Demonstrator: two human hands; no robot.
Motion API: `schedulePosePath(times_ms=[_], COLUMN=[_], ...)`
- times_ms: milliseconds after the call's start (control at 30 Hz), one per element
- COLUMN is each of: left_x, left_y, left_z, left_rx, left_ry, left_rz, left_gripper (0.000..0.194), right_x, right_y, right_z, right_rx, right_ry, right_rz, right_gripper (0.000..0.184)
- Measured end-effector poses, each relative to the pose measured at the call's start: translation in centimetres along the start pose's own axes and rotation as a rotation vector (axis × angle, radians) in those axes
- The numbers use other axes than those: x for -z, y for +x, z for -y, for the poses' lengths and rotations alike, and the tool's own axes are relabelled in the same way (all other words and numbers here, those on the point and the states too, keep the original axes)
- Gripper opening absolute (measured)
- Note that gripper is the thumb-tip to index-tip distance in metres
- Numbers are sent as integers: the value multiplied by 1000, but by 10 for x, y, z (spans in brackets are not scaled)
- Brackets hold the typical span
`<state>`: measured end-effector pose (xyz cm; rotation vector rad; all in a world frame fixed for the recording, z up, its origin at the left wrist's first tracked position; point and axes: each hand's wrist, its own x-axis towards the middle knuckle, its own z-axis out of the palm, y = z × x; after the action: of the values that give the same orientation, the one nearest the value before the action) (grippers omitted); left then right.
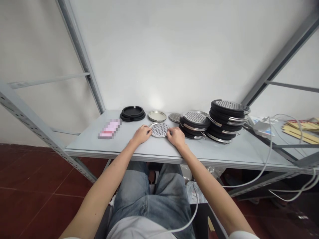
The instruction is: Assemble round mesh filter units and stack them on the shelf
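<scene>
A round metal grater disc (159, 129) with a raised perforated pattern and a shiny rim lies on the grey table in front of me. My left hand (142, 133) grips its left edge, fingers curled. On the opposite edge, my right hand (176, 135) is closed in the same way. Something small and dark shows at the fingertips of each hand, too small to make out. Just beyond the disc is a short stack of plain metal round trays (157, 116). Another perforated disc (175, 117) lies flat behind my right hand.
Stacked black rings (133, 113) sit at the back left, near a pixelated pink item (110, 128). To the right stand a low stack (194, 122) and a taller stack (228, 119) of black-rimmed perforated discs. A white cable (269, 149) hangs over the table's front edge (224, 162). Metal shelf posts (82, 53) flank the table.
</scene>
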<state>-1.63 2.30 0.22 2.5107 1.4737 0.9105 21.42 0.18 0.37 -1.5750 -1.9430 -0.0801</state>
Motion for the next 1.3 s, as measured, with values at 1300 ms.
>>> schedulePosePath(times_ms=[1300], left_x=[0], left_y=[-2], left_z=[-1], left_rx=[-54], left_ry=[11], left_rz=[-4], left_gripper=[24], right_x=[-16], right_y=[9], right_z=[-19], right_rx=[-34], right_ry=[228], right_rz=[116], right_gripper=[37])
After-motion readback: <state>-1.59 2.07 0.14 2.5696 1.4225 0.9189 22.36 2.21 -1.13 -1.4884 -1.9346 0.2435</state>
